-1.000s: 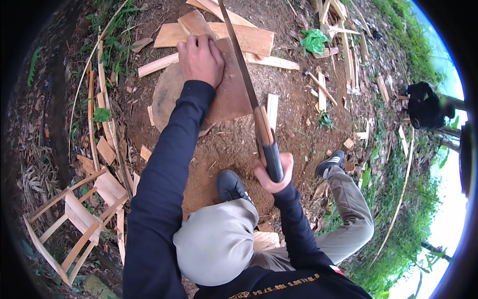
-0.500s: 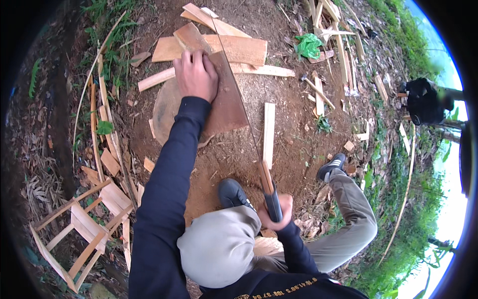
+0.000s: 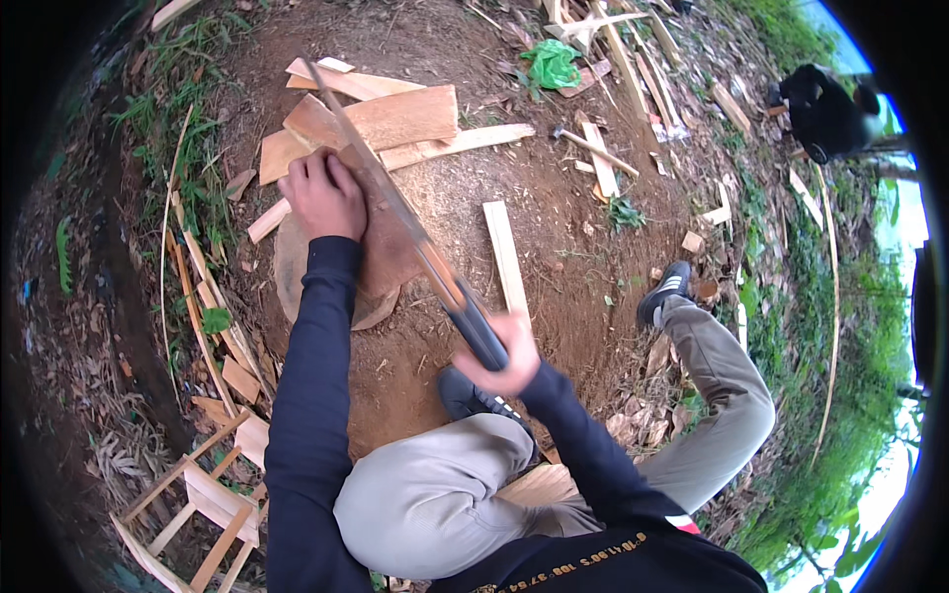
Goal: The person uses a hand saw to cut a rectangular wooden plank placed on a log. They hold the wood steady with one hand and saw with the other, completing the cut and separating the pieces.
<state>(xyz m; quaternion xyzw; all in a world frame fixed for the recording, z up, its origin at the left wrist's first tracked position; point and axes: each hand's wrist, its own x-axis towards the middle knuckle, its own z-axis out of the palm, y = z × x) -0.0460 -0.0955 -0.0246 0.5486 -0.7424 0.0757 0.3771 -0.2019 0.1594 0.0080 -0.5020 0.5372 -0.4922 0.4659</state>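
My left hand is closed over the upper left part of a reddish-brown board, holding it down on a round wood stump. In my right hand is the black grip of a machete with a long, narrow blade and a wooden section above the grip. The blade slants up and left across the board's right side, its tip above several loose planks. Whether the blade touches the board I cannot tell. Pale wood shavings lie right of the board.
A pale strip of wood lies right of the stump. A hammer, a green plastic bag and wood scraps lie farther right. A wooden frame stands at lower left. My legs are close below; a dark bag is far right.
My right hand has moved up and left with the machete, whose blade now tilts further left and shows its face. My left hand stays on the board; the whole view has shifted.
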